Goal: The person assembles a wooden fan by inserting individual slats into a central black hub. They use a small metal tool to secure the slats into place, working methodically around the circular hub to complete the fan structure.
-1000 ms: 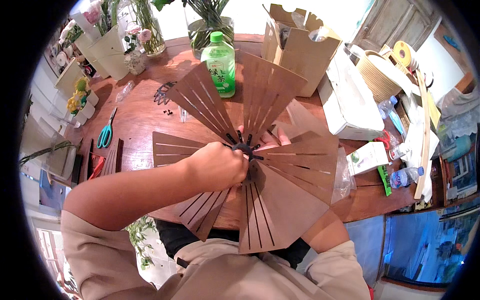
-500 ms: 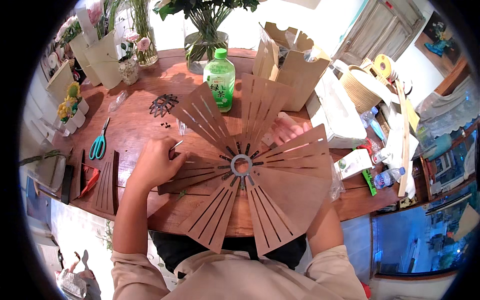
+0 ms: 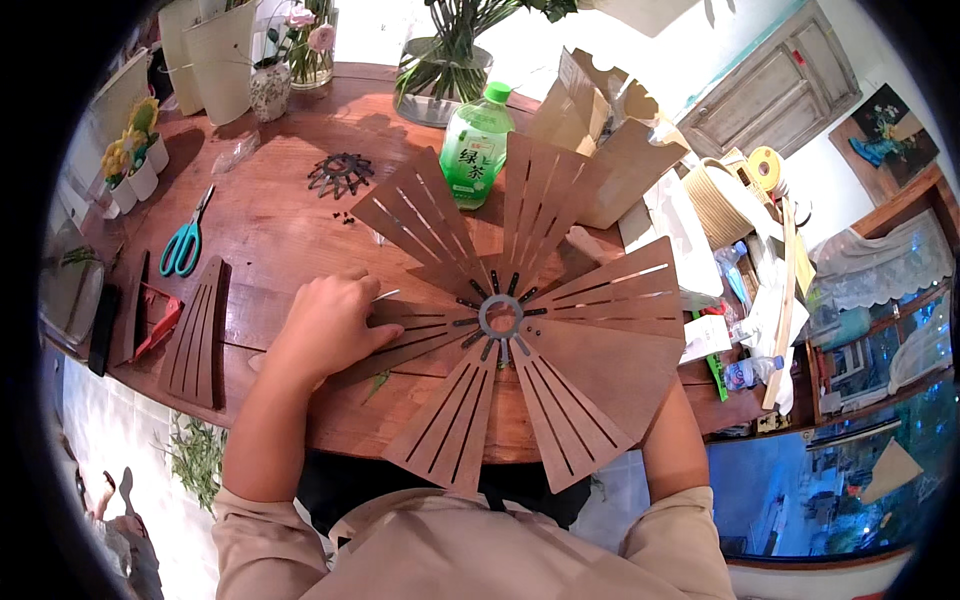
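Eight slotted brown wooden fan blades (image 3: 590,360) ring a grey hub (image 3: 500,314) on the table (image 3: 270,225); left hand (image 3: 330,325) pinches a thin pin, right hidden beneath; blades could slip loose if jostled.

Seven slotted brown wooden fan blades (image 3: 590,375) are radiating from one dark metal ring hub (image 3: 501,314), and one more loose slotted brown wooden blade (image 3: 197,333) is lying apart at the table's left. One green plastic drink bottle (image 3: 476,148) is standing behind them. One pair of teal-handled scissors (image 3: 186,235) is lying on the wood, and one dark spoked metal disc (image 3: 341,173) is sitting nearby. One open brown cardboard box (image 3: 610,150) is showing, and one left hand (image 3: 330,322) is showing.
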